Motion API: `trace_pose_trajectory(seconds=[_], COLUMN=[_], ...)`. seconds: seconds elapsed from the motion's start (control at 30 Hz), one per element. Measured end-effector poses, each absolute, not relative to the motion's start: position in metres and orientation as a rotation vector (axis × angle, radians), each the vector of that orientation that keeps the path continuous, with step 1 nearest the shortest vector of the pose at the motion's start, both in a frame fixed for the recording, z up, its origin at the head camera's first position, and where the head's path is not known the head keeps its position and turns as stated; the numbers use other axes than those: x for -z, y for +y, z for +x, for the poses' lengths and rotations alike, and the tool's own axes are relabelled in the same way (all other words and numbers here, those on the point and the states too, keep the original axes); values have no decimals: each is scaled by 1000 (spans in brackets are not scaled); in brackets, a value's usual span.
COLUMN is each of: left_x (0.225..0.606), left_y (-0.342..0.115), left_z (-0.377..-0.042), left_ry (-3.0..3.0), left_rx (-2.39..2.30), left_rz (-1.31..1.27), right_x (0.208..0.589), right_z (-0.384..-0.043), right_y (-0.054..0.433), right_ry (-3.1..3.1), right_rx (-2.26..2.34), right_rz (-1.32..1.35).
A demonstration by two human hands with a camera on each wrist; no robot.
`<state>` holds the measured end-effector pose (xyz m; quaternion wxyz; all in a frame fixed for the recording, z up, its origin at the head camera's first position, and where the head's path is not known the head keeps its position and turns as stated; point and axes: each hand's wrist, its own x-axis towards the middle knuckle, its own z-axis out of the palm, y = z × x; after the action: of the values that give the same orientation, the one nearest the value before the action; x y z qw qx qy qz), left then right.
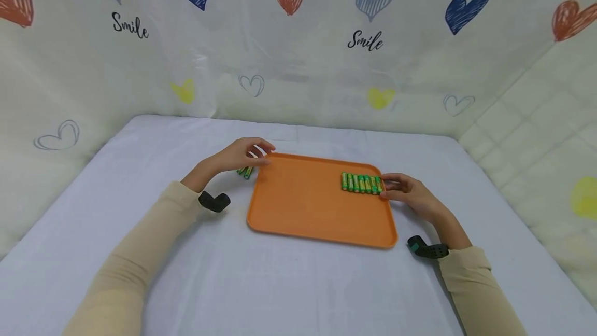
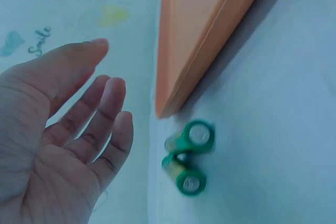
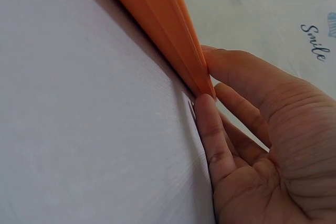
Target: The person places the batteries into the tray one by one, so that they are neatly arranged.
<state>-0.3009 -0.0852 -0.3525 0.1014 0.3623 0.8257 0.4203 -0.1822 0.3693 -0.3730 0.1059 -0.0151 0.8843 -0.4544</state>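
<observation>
An orange tray (image 1: pixel 317 206) lies on the white-covered table. Inside it, by the right rim, several green AA-size batteries (image 1: pixel 356 183) form a side-by-side row. My right hand (image 1: pixel 415 198) reaches over that rim, thumb and fingertips at opposite ends of the rightmost battery (image 1: pixel 379 184). Seen from the right wrist, the thumb crosses the tray rim (image 3: pixel 168 30) and the little finger touches the outer wall; the battery is hidden there. At the tray's far left corner is my left hand (image 1: pixel 235 155), fingers loosely bent, holding nothing. Below it, loose green batteries (image 2: pixel 191 137) lie outside the tray.
White cloth (image 1: pixel 298 289) covers the table around the tray. Behind it hangs a pale backdrop (image 1: pixel 298 56) printed with hearts and "Smile". Dark wrist-worn devices sit at the left wrist (image 1: pixel 214 201) and the right wrist (image 1: pixel 426 248).
</observation>
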Motion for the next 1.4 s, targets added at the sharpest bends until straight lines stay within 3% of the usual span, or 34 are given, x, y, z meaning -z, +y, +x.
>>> trace_pose_trajectory(seconds=[0.5,1.4], left_x=[355,364], left_y=[-127,-135], left_z=[-303,-305], left_ry=[2473,2433], left_rx=[-1060,-990], left_rz=[927,894], right_x=[375,376], right_z=[-180,-180], right_y=[371,371], right_ry=[2604,2602], right_rx=[1355,1367], right_rz=[-68,-80])
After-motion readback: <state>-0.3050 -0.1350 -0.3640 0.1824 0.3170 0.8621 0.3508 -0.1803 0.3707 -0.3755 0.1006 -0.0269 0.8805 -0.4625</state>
